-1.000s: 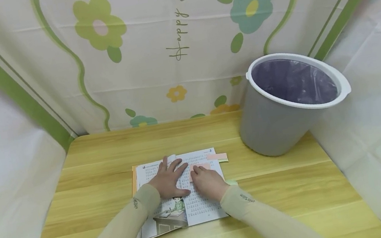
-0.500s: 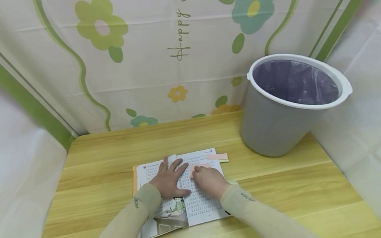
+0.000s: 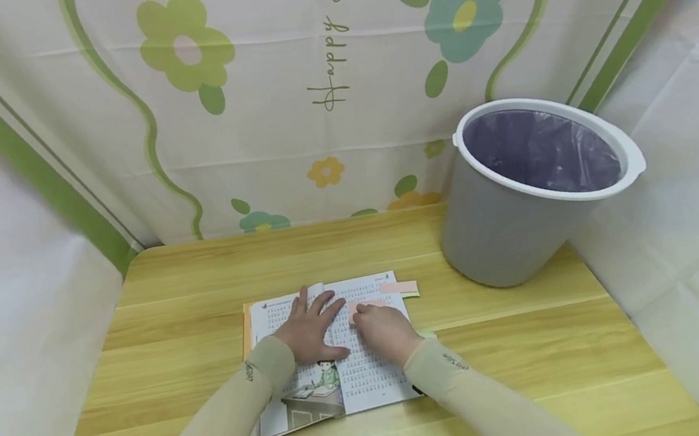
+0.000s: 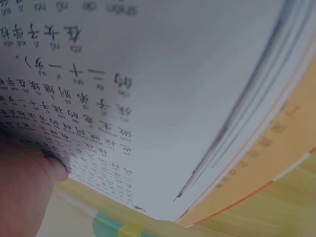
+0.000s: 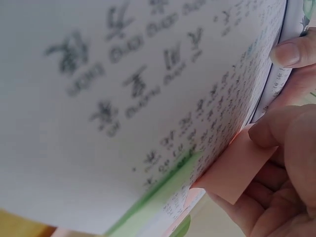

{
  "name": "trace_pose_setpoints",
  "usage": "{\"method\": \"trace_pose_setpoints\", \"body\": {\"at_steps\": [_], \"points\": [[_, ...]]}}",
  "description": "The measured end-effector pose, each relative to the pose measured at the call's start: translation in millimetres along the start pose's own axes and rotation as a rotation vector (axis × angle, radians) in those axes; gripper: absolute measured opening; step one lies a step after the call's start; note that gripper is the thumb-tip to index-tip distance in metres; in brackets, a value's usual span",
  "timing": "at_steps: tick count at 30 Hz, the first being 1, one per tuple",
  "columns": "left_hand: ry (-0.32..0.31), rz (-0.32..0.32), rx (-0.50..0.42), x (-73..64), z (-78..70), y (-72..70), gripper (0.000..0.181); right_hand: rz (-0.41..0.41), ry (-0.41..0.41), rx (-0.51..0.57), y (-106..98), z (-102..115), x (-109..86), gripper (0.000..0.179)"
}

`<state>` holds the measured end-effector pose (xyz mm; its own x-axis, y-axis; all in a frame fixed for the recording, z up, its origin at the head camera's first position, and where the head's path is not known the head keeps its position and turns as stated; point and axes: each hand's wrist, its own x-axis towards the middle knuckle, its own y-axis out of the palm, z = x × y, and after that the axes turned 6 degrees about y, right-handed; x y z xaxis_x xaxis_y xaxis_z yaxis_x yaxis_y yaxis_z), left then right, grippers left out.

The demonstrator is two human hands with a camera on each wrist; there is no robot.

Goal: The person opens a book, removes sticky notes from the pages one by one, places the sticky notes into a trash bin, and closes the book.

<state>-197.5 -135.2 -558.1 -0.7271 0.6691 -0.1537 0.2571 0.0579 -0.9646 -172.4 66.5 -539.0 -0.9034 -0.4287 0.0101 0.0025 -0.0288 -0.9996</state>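
My right hand (image 3: pixel 387 332) grasps a pale pink rectangular paper note (image 5: pixel 237 165) between its fingers, on the upper right-hand page of the open printed book (image 3: pixel 375 381) with white pages. My left hand (image 3: pixel 308 335) lies spread across the book's fold, grasping nothing. Whether the note adheres, I cannot tell. Recommended: press evenly left, move the note slowly and low; the page could crease.

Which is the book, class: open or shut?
The book is open: both facing pages show printed text, with the left hand spread across them.
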Motion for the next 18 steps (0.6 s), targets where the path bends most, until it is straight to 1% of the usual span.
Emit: {"method": "trace_pose_setpoints", "body": {"at_steps": [6, 14, 18], "points": [[-0.001, 0.005, 0.001, -0.6, -0.2, -2.5, 0.102, 0.003, 0.015, 0.031, -2.2, 0.2, 0.5, 0.014], [0.003, -0.007, 0.002, 0.2, 0.1, -1.3, 0.101, -0.015, 0.01, 0.042, -2.7, -1.3, 0.0, 0.014], [0.001, 0.0, 0.007, 0.7, 0.6, 0.6, 0.101, -0.019, 0.016, 0.057, -3.0, -2.0, -0.5, 0.014]]}}
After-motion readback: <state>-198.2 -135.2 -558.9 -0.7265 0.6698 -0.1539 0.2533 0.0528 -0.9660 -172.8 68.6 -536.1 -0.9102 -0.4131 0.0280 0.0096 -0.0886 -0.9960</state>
